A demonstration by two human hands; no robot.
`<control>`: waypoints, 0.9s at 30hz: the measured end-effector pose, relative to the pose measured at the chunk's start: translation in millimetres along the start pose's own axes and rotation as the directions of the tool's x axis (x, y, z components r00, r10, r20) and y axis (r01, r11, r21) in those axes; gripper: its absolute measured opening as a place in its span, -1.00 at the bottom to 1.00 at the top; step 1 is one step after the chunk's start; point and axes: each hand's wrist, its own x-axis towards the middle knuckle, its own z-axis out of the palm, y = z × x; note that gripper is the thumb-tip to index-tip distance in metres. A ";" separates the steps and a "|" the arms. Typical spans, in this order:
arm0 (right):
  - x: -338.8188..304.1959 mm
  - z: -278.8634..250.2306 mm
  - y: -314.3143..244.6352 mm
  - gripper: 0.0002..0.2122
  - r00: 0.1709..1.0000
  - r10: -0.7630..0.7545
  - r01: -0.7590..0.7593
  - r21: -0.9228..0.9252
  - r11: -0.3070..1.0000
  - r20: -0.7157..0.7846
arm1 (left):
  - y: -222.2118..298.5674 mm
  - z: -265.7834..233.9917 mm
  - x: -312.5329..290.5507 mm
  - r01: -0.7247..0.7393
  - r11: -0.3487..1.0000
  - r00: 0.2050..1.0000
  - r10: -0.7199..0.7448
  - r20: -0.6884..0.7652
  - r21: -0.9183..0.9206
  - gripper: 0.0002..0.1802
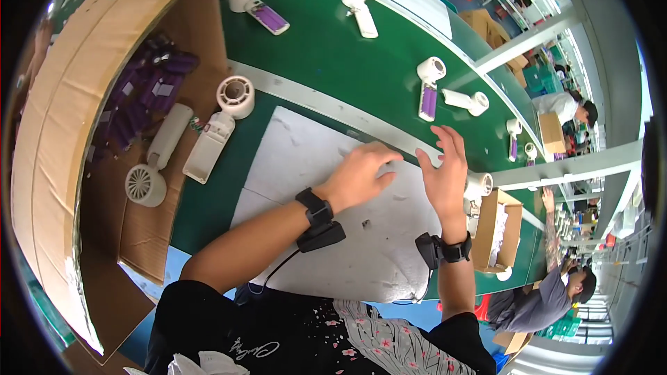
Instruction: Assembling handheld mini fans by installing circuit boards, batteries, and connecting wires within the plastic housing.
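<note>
My left hand hovers over a white foam mat, thumb apart from the bent fingers, with nothing seen in it. To its right, my right hand is raised near the mat's far right edge, its fingers spread and empty. Left of the mat lies a white handheld fan with its handle shell open and hollow. Beside it, a second white fan rests on the flap of a cardboard box. Purple battery cells are heaped inside that box.
Beyond a metal rail runs a green belt carrying several fans, such as one with a purple cell. A small carton with white parts stands to the right. A co-worker sits farther right.
</note>
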 end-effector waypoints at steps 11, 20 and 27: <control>169.1 141.7 19.8 -0.56 0.926 -0.333 0.328 0.061 0.943 0.175 | 9.9 -5.2 3.8 0.167 0.972 0.918 -0.214 -0.333 -0.166 -0.77; 199.6 167.5 17.4 -0.75 0.974 -0.128 0.162 -0.183 0.970 0.187 | 6.0 -1.2 5.4 0.098 0.980 0.883 -0.165 -0.440 -0.171 -0.76; 95.0 74.0 16.7 -0.85 0.959 -0.176 0.135 0.185 0.973 0.223 | 13.9 -11.6 14.2 0.093 0.983 0.833 -0.165 -0.528 -0.159 -0.76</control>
